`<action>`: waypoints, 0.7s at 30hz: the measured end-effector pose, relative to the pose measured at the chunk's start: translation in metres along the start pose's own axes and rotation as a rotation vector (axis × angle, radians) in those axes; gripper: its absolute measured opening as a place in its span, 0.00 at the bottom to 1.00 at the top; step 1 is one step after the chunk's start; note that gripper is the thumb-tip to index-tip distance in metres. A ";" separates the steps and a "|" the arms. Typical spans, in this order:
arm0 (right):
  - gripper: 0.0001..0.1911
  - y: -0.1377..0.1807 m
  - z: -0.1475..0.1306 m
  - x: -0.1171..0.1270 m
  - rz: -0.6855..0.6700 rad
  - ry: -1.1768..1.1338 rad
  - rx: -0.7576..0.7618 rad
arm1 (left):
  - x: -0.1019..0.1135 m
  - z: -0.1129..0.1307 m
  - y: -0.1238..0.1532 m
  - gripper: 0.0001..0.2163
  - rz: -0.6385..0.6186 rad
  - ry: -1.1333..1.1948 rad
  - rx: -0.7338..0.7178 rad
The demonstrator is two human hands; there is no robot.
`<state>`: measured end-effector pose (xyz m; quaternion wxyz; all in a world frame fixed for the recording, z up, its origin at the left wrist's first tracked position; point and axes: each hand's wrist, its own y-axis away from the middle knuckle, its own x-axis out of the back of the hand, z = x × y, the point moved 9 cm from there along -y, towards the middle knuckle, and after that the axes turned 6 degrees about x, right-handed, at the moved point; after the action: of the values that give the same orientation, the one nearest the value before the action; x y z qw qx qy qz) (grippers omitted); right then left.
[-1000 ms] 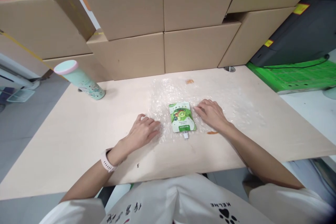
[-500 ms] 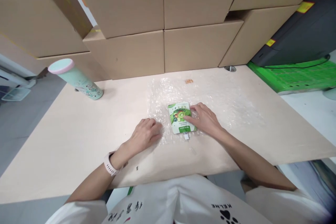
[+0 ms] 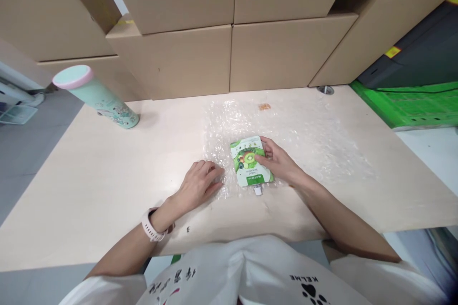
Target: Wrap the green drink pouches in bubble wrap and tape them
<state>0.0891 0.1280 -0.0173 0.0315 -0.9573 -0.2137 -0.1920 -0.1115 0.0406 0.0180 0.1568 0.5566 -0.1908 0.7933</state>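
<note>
A green and white pouch [image 3: 246, 164] with a kiwi picture and a white spout lies over a clear sheet of bubble wrap [image 3: 307, 147], its spout towards me. My right hand [image 3: 281, 159] grips the pouch by its right side, thumb on the printed face and fingers behind the edge. On the left border of the wrap rests my left hand [image 3: 200, 182]. Its fingers are loosely bent and touch the plastic, with a gap between thumb and forefinger. What lies under those fingertips is hidden.
Cardboard boxes [image 3: 186, 64] are stacked along the back of the pale table [image 3: 107, 190]. A mint tumbler [image 3: 103, 100] with a pink rim stands at the back left. On the right are a green plastic crate [image 3: 411, 105] and a dark machine [image 3: 418, 52].
The pouch has tilted slightly, and my right fingers now reach further round its edge. My left thumb has moved a little away from the forefinger. The view has shifted slightly.
</note>
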 end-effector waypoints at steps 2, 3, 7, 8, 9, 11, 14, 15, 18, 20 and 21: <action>0.29 0.000 -0.003 -0.004 -0.019 -0.104 -0.001 | 0.000 -0.001 0.001 0.13 0.009 0.019 0.006; 0.29 0.000 -0.006 -0.005 -0.009 -0.145 -0.003 | 0.000 -0.001 0.001 0.13 0.011 0.027 0.011; 0.30 0.002 -0.022 -0.009 0.052 -0.355 -0.009 | 0.003 -0.005 0.001 0.11 0.036 0.065 0.053; 0.30 0.002 -0.026 -0.011 0.060 -0.405 -0.005 | 0.005 -0.006 0.001 0.10 0.050 0.080 0.068; 0.30 0.002 -0.030 -0.015 0.064 -0.442 0.000 | 0.007 -0.007 0.000 0.10 0.063 0.097 0.081; 0.31 0.002 -0.035 -0.025 0.055 -0.467 0.003 | 0.010 -0.009 0.000 0.10 0.077 0.129 0.097; 0.33 0.000 -0.033 -0.043 0.028 -0.452 -0.022 | 0.010 -0.011 0.001 0.09 0.075 0.169 0.117; 0.33 -0.001 -0.029 -0.048 0.030 -0.439 -0.032 | 0.010 -0.013 0.002 0.09 0.080 0.192 0.136; 0.36 -0.001 -0.018 -0.055 0.042 -0.367 -0.048 | 0.014 -0.021 0.006 0.09 0.150 0.268 0.230; 0.38 0.000 -0.014 -0.055 0.043 -0.309 -0.039 | 0.018 -0.030 0.011 0.11 0.219 0.292 0.303; 0.38 0.001 -0.014 -0.053 0.047 -0.272 -0.026 | 0.019 -0.034 0.013 0.13 0.242 0.309 0.339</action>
<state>0.0403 0.1043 -0.0247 -0.0057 -0.9796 -0.1910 -0.0627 -0.1521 0.0464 0.0238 -0.0075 0.4203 -0.0942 0.9025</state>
